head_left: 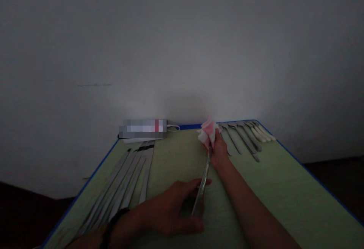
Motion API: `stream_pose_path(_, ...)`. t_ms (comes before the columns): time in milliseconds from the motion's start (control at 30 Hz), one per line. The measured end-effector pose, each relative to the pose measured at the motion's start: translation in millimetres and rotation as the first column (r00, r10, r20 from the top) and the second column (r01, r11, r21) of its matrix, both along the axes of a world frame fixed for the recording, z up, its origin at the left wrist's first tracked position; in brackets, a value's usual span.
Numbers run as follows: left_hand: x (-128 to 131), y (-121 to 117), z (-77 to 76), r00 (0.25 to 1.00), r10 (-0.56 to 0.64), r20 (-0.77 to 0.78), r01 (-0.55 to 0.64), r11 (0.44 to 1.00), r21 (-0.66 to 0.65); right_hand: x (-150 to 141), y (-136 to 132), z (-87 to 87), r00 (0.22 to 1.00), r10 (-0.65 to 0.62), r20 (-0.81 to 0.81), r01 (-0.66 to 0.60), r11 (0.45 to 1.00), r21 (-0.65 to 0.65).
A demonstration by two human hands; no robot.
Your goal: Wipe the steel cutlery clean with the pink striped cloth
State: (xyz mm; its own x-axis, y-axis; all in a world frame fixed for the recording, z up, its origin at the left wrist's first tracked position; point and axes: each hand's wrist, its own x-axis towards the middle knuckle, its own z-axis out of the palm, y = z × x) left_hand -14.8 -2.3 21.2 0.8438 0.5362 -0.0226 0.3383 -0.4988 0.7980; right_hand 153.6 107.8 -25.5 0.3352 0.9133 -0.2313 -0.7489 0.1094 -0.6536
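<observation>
Black shows first from where I stand: a narrow dark wristband (113, 220) on the left arm. The left hand (173, 207) curves in a loose C, thumb apart, fingers behind the near end of a long, shiny grey metal utensil (204, 182); whether they press on it I cannot tell. That utensil slants above the middle of the desk. I'd judge it stiff, fairly light, hard to break and slippery on its polished face; the near, broader end looks the best place to take hold. At its far end, the right hand (220, 152) has its fingers closed on a crumpled pink-and-white cloth (209, 131), surely soft, light and grippy.

Pale green, with a blue rim, the desk (173, 158) carries a row of long, flat grey metal utensils (128, 194) along its left edge. A dark, slab-shaped device (142, 128) with a blurred-out front sits at the far left corner, a white cable (174, 128) at its side. Grey metal spoons (250, 139), then white-handled utensils (257, 133), lie toward the far right corner.

Behind, a plain grey-white wall (182, 51) bears a thin scratch at left; the room is dim, darkest low on both sides.
</observation>
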Motion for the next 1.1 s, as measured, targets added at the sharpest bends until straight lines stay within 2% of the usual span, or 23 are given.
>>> stream_pose_path(133,6,-1,-3.0,1.0,-0.004,-0.008,0.004,1.0,0.018,2,1,-0.5,1.0,0.012,0.002,-0.012,1.0,0.013)
stream_pose_path(333,8,-1,-13.4,0.996,0.065,-0.055,-0.051,0.972,0.231,2,4,-5.5,0.998,0.039,0.042,-0.039,0.999,0.011)
stream_pose_path(400,8,-2,-17.4,0.993,0.11,-0.051,-0.093,0.96,0.265,1,4,-4.5,0.998,0.051,0.046,-0.051,0.999,0.016)
stream_pose_path(567,11,0,-22.0,0.952,0.303,-0.037,-0.294,0.943,0.154,-2,1,0.2,0.993,0.113,0.034,-0.115,0.99,0.075)
stream_pose_path(767,18,4,-14.0,0.887,0.462,-0.006,-0.461,0.886,0.041,-4,-4,2.2,0.96,0.237,0.15,-0.253,0.963,0.094)
stream_pose_path(867,20,4,-13.6,0.859,0.511,-0.02,-0.511,0.859,0.014,-3,-6,0.6,0.908,0.275,0.316,-0.31,0.948,0.066)
stream_pose_path(1000,20,5,-16.6,0.851,0.524,-0.02,-0.524,0.851,-0.005,-2,-10,-0.3,0.728,0.269,0.631,-0.357,0.934,0.015)
stream_pose_path(1100,19,7,-17.3,0.849,0.528,0.008,-0.528,0.849,-0.021,-2,-13,1.3,0.631,0.245,0.736,-0.355,0.935,-0.007)
